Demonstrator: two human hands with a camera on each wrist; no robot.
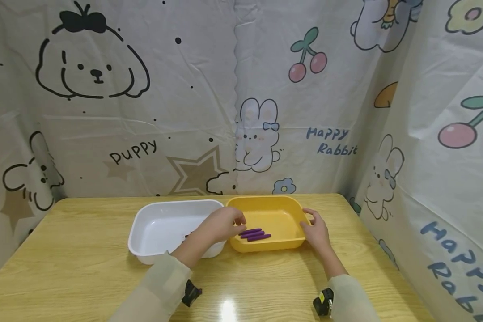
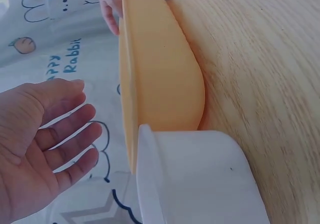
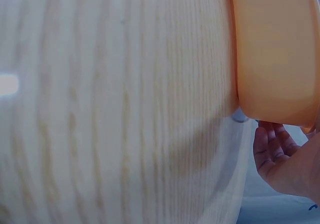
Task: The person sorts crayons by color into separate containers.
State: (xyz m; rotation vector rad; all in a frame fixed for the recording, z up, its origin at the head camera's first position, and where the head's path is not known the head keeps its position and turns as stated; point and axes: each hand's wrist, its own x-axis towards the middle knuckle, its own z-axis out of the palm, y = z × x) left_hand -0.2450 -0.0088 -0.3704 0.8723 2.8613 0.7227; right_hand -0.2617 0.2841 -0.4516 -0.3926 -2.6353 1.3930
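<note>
My left hand (image 1: pixel 221 222) hovers over the left end of the yellow tray (image 1: pixel 265 245), its fingers loosely bent and nothing between them. The left wrist view shows that hand (image 2: pixel 50 139) relaxed, with the thumb apart from the fingertips. Below its fingertips, several slim purple sticks (image 1: pixel 259 237), shaped like crayons, lie side by side in the tray. At the tray's right end, my right hand (image 1: pixel 316 230) holds the rim between thumb and fingers. In the right wrist view, this hand (image 3: pixel 285 159) has its fingers against the end wall.
A white tray (image 1: pixel 145 239) stands left of the yellow one, close beside it. Small dark pieces inside it are mostly hidden behind my left forearm. Both trays rest on a wooden table (image 1: pixel 84 268), with a printed cloth (image 1: pixel 185 112) hanging behind and at the sides.
</note>
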